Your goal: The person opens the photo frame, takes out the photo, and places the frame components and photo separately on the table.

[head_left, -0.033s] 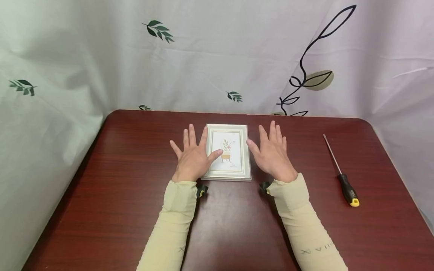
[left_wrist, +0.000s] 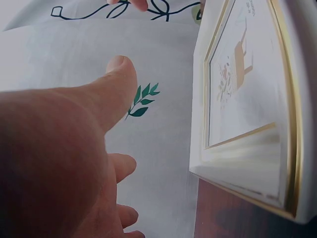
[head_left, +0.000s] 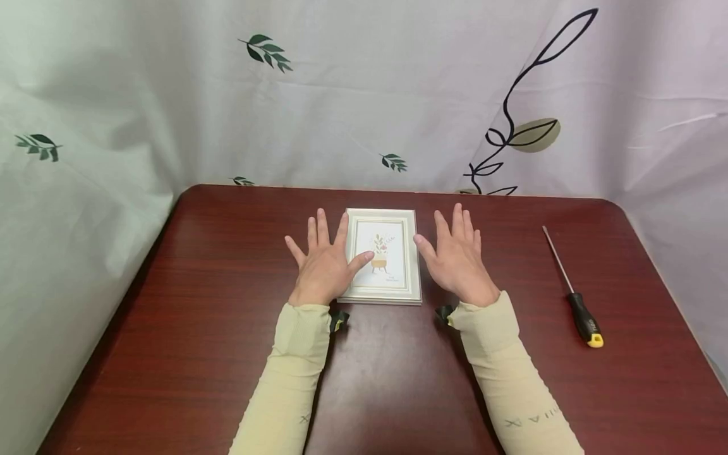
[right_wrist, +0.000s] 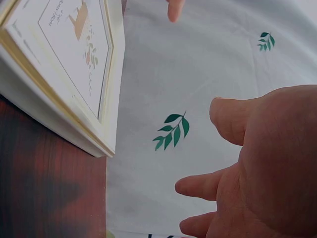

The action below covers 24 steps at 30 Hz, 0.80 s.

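Observation:
A white picture frame with thin gold lines lies flat on the table, its print showing a plant in an orange pot on legs. Over its left side my left hand is spread, and the thumb overlaps the print in the head view. My right hand is held just beyond the frame's right edge, fingers straight and thumb pointing towards it. In the left wrist view, space shows between the left thumb and the frame. Likewise, the right wrist view shows the right hand apart from the frame. Both hands hold nothing.
A screwdriver with a black and yellow handle lies on the right of the dark red table. Behind the table's far edge hangs a pale curtain with leaf prints. Wrist straps show below both hands.

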Available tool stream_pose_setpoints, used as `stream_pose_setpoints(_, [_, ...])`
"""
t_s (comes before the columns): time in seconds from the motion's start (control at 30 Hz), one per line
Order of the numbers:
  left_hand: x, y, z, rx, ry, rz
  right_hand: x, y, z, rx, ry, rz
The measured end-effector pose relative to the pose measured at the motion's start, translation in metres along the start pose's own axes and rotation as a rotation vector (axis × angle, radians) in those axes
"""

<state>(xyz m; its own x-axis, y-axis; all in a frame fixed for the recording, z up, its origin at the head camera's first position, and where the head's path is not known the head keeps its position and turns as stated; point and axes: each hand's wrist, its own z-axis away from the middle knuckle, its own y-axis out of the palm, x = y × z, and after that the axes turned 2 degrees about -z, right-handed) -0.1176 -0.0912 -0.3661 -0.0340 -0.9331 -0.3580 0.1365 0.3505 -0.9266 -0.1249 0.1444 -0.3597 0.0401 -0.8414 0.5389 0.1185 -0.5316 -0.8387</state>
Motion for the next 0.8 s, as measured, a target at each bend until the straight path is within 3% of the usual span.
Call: stream_pose_setpoints(0.8, [-0.0016, 0.0018, 0.0011, 0.004, 0.007, -0.007, -0.0003, 0.0027, -0.0004, 0.008, 0.008, 0.006])
